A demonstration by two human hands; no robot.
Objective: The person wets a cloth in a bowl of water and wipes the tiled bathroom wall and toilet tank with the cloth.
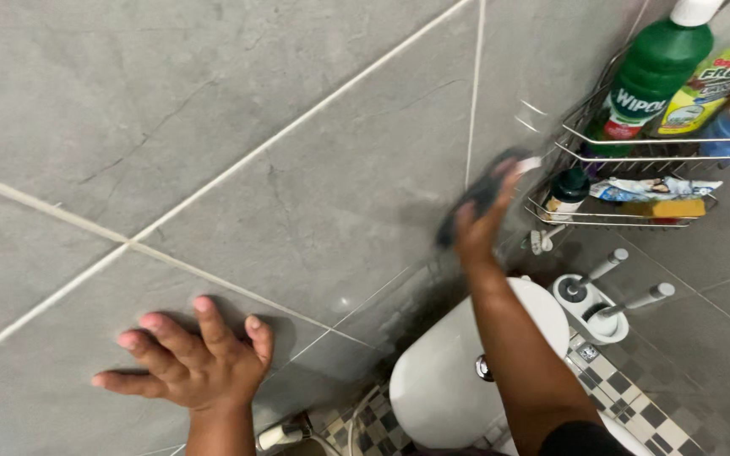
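My left hand [192, 361] is pressed flat against the grey tiled wall [238, 143] at the lower left, fingers spread, holding nothing. My right hand [482, 226] reaches up and holds a dark scrubbing pad [476, 196] against the wall, just left of a wire rack; hand and pad are blurred by motion. My right forearm crosses over the white toilet tank [445, 380] below.
A metal wire rack [635, 152] at the upper right holds a green bottle [656, 72], other cleaning bottles, a small dark jar [566, 191] and sponges. A holder with two brushes [606, 300] stands by the tank on a checkered floor [627, 397]. A hose fitting [279, 436] sits low.
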